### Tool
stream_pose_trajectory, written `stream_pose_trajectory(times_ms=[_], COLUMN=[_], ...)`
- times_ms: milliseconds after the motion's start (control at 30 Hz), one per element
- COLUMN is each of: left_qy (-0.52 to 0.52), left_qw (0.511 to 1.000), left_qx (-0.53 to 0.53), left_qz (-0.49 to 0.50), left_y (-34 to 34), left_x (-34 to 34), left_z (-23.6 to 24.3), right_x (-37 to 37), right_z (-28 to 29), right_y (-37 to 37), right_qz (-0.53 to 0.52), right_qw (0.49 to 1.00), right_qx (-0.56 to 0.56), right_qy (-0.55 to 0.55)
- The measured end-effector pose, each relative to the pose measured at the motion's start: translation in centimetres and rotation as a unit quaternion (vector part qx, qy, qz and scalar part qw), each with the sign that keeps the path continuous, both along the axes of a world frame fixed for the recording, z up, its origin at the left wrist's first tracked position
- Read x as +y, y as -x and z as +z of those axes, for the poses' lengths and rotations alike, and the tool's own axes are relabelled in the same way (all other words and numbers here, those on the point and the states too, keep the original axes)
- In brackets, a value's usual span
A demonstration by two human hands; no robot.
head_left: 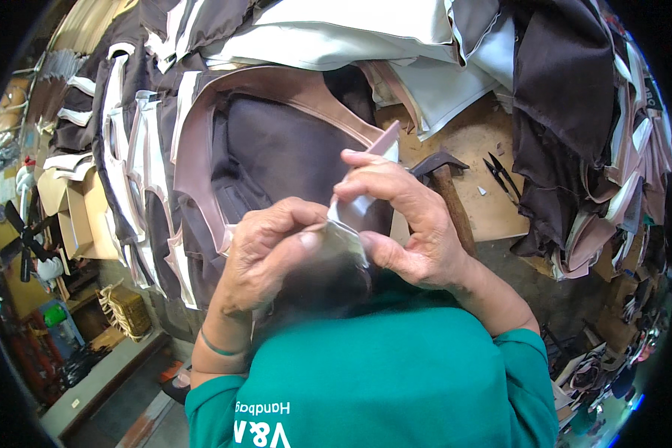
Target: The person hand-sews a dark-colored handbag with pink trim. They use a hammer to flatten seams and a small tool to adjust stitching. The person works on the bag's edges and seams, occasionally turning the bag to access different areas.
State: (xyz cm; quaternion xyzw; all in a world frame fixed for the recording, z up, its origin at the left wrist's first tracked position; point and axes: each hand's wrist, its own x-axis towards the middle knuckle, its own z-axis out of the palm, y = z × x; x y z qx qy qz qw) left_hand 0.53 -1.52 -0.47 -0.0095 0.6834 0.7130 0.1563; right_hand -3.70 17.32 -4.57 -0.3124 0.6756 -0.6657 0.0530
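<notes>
- Here we are, right in front of my chest: a pink, white-backed strip of leather-like material (343, 237), folded up and raised between my two hands.
- My left hand (265, 252) has it pinched, thumb laid along its pale lower part, fingers curled in behind.
- Over on the other side, my right hand (414, 216) grips too, thumb pressing near the lower edge, index finger arched over higher up, and the strip's pink tip pokes out beyond my fingertips.
- Just below that grip things blur, so I can't make out the strip's bottom end.
- Right behind my hands sweeps a broad, curved pink band (194, 149) around a dark brown fabric panel (287, 142); whether my strip joins that band, I can't tell.
- Out to the right, near my right hand, there's a hammer with a dark metal head and a wooden handle (449, 203), resting on the tan table (493, 218).
- Beyond it lie black-bladed thread snips (504, 179), a small white scrap (481, 191) just beside them.
- Further right, dark brown cloth (564, 89) drapes in heavy folds; to my left, white-edged dark pieces (148, 142) hang in overlapping layers.
</notes>
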Motion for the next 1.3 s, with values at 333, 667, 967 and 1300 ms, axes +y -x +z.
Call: stream_pose_trajectory(times_ms=[333,667,967,1300], left_qy=[0.126,0.229,0.205,0.364], left_qw=[0.988,0.957,0.962,0.897], left_qx=[0.084,0.17,0.159,0.243], left_qz=[-0.016,-0.059,-0.082,-0.064], left_y=[-0.3,-0.5,-0.3,-0.6], left_x=[-0.4,0.2,0.2,0.8], left_z=[0.6,1.9,1.6,2.3], right_x=[-1.4,0.7,0.6,-0.4], right_z=[0.3,1.4,1.8,2.7], right_y=[1.1,1.7,0.7,-0.4], right_qz=[0.04,0.085,0.111,0.027], right_qw=[0.994,0.989,0.991,0.985], right_qx=[0.076,0.064,0.039,0.095], right_qy=[-0.065,-0.099,-0.064,-0.145])
